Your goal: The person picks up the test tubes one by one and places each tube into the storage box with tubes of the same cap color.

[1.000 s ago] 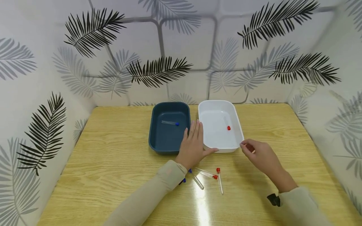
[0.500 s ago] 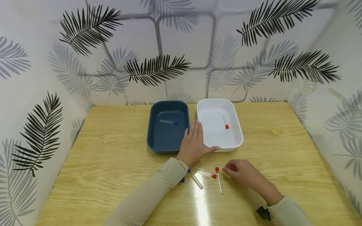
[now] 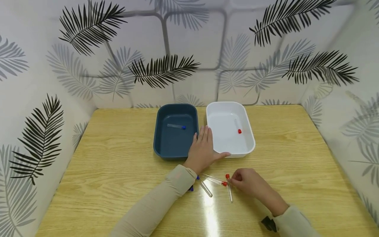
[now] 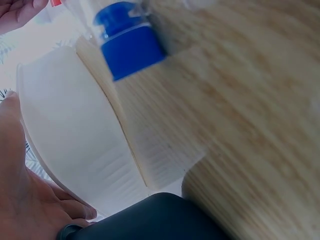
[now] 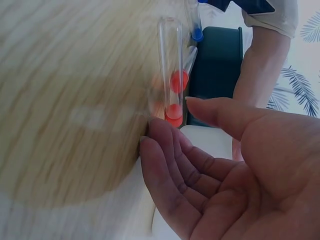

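Leaf-print wall (image 3: 189,34) closes off the counter (image 3: 118,148) along its back edge, so I read little reach behind the trays; most room for moving lies at far left and far right.

Dark blue tray (image 3: 173,144) and white tray (image 3: 226,141) stand side by side near that edge, narrow gap between, raised rims all round. I judge a low carry could clip the white one's near rim.

Left grip (image 3: 201,149): spread, fingers straight, laid over the gap, thumb along the white tray's near rim. If it bears sideways, I expect a tray to slide. Its sleeve (image 3: 160,204) overhangs the tubes nearest it; a dropped forearm could roll them.

Right grip (image 3: 250,181): on my right wrist feed, thumb and fingers stand apart, tips just beside the cap end of the nearest red-capped tube (image 3: 230,193); contact I cannot tell. That tube lies on the counter, a second red-capped tube (image 3: 214,179) close to its cap. A skewed pinch could spin the one or drag the other.

Blue-capped tube (image 3: 205,189) lies further left; another blue cap (image 3: 191,188) shows by the sleeve. In the dark blue tray, one blue-tipped tube (image 3: 176,126); in the white, one red cap (image 3: 239,131), its clear barrel barely visible.
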The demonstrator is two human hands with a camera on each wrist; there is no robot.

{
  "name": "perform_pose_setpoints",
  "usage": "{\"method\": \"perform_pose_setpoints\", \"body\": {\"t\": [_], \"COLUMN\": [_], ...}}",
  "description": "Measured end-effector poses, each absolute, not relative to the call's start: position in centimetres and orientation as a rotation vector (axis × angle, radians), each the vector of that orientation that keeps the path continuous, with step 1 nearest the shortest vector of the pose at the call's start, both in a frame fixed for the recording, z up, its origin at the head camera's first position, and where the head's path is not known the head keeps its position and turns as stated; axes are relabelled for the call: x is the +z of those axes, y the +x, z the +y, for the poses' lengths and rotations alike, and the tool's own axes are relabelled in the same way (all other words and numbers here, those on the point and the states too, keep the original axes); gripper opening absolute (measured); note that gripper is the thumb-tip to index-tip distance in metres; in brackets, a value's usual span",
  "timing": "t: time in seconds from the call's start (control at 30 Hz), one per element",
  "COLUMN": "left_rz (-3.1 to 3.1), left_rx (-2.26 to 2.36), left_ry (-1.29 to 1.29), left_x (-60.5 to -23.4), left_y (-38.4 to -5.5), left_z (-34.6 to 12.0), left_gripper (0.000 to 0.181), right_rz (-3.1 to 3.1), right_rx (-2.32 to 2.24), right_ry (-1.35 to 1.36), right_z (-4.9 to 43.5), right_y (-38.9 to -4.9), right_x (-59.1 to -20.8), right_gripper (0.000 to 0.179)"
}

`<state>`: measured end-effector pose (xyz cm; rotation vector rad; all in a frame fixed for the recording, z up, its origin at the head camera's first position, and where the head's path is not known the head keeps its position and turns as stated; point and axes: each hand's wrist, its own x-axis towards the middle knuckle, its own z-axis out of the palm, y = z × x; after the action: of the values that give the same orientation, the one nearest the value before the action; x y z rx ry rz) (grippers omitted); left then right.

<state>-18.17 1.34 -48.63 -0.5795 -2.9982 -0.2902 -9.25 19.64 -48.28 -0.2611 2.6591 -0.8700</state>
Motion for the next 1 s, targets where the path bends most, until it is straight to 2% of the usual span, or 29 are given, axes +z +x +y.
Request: {"method": "perform_pose_setpoints", "body": {"t": [1.0], "left_rz": [-3.020], "left_rx": [-0.335], "left_ry": [-0.586], "left_x": [-48.6], "left_y": [-18.3], "left_z": [1.2], "left_gripper": [0.120], "right_rz": [2.746], "right_rx": [-0.783], "right_ry": [-0.144], "right_z": [18.1], "right_y": [-9.6], "right_x": [-49.1], "right_gripper": [0.018]}}
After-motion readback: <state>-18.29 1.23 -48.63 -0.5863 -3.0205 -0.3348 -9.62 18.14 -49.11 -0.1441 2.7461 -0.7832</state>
